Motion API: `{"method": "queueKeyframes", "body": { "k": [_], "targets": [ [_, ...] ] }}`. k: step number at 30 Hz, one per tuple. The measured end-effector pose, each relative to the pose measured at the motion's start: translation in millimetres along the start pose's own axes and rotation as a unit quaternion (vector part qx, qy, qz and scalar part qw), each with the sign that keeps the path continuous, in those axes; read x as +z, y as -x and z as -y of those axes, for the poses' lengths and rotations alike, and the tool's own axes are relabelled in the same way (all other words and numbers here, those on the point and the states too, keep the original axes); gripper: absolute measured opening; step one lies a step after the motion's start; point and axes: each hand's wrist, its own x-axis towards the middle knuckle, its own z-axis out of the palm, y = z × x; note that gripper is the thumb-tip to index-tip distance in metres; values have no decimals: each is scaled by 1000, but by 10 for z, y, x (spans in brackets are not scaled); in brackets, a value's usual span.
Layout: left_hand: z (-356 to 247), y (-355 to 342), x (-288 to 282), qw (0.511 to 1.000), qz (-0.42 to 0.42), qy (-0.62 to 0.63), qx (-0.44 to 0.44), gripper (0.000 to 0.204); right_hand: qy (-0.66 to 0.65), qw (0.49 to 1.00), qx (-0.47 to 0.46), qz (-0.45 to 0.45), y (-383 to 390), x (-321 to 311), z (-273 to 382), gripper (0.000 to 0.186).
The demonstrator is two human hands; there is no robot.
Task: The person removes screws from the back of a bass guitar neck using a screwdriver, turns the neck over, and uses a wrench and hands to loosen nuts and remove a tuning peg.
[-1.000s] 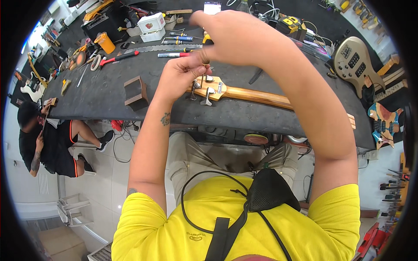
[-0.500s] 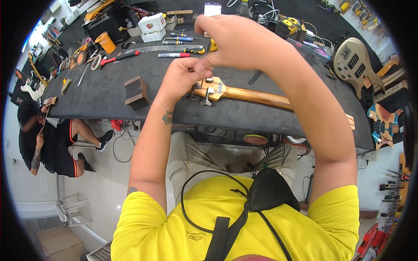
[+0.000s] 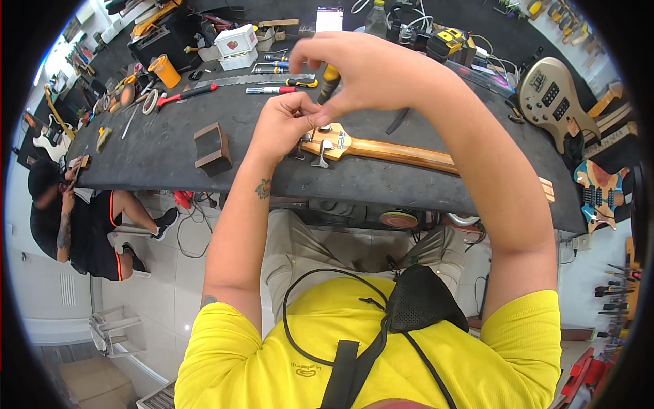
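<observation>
At the headstock [image 3: 345, 141] of a wooden guitar neck [image 3: 409, 153], my left hand [image 3: 283, 126] is closed, thumb and fingertips pinched together; what they hold is too small to make out. My right hand [image 3: 361, 71] arches above with its fingers curved and apart from the thumb. Its thumb tip comes close to the left fingertips; whether they touch is unclear. A yellow and black tool handle [image 3: 330, 80] shows in the gap under the right hand, apparently not gripped. Metal tuning machines [image 3: 323, 154] stick out beside the headstock, partly hidden by my left hand.
A brown block with a curved top [image 3: 212, 148] stands left of my hands. Beyond lie a red-capped marker [image 3: 271, 90], a saw blade [image 3: 252, 79] and a red-black hammer [image 3: 187, 94]. A gold guitar body [image 3: 555, 102] rests at right. Another person [image 3: 78, 232] sits at far left.
My right hand has lowered slightly, its fingers shifting left and spreading, uncovering more of the yellow and black handle. My left hand stays pinched at the headstock.
</observation>
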Motion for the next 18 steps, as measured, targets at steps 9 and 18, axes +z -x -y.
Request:
{"method": "queueKeyframes", "body": {
  "k": [9, 18],
  "targets": [
    [-233, 77, 59, 999, -7, 17, -27, 13, 112, 990, 32, 86, -7, -33, -19, 23],
    [-51, 68, -13, 1000, -21, 17, 11, 10, 129, 970, 202, 35, -101, 1, 245, 32]
  ]
}}
